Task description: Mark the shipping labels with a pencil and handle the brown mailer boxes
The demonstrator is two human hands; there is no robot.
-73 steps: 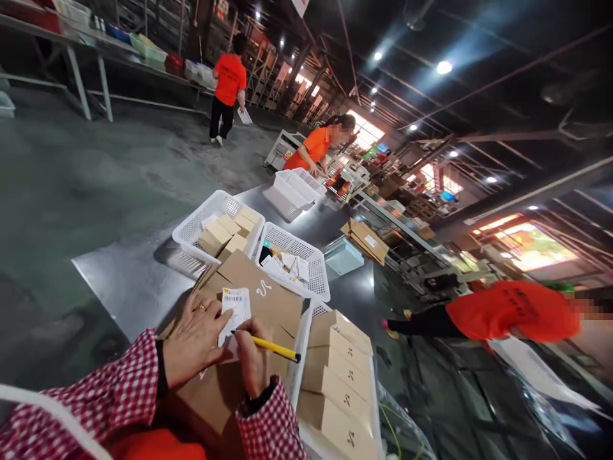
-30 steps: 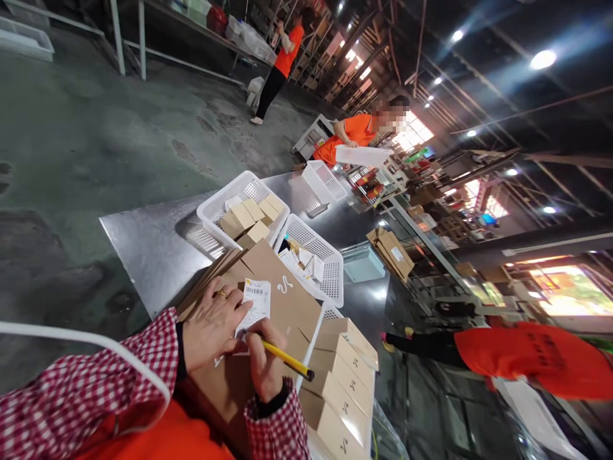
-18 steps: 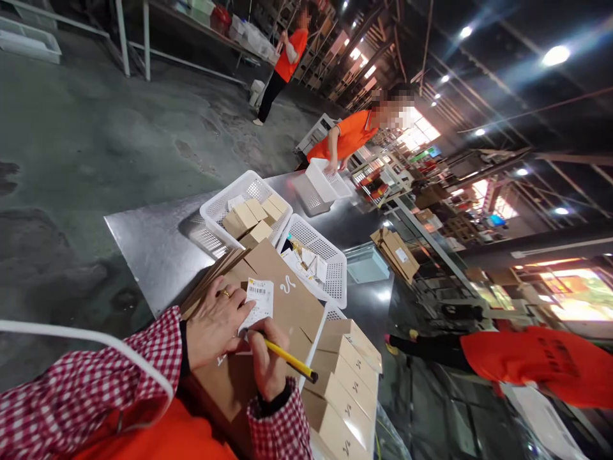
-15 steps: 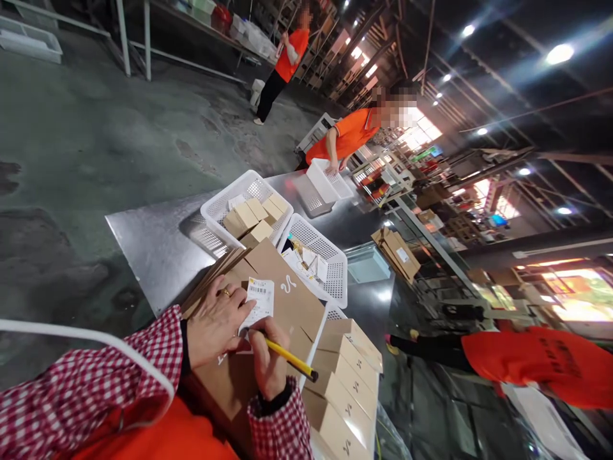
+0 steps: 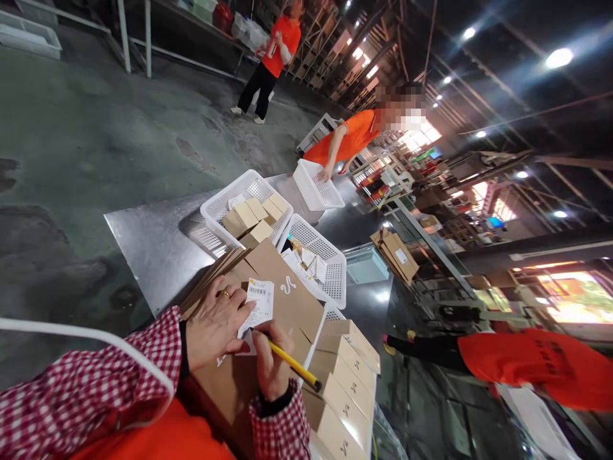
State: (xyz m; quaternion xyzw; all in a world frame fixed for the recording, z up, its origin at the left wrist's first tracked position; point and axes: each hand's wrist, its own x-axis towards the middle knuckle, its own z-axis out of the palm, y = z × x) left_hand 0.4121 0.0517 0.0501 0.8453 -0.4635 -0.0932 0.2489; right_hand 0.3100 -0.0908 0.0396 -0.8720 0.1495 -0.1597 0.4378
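My left hand [image 5: 215, 326], with a gold ring, presses flat on a white barcode label [image 5: 259, 305] that lies on a stack of flat brown cardboard boxes [image 5: 287, 300]. My right hand [image 5: 269, 363] grips a yellow pencil [image 5: 294, 366], its tip at the lower edge of the label. Both sleeves are red and white checked.
A white basket [image 5: 213, 207] of small brown boxes and a white basket [image 5: 330, 268] of papers stand beyond on the metal table [image 5: 148, 243]. Folded brown boxes [image 5: 342, 377] fill a tray to my right. A person in orange lifts a white basket [image 5: 316, 188] at the far end.
The person at the table's far end has lifted the white basket and tilted it. My hands stay on the label and pencil, with the pencil shifted slightly. A far person has walked.
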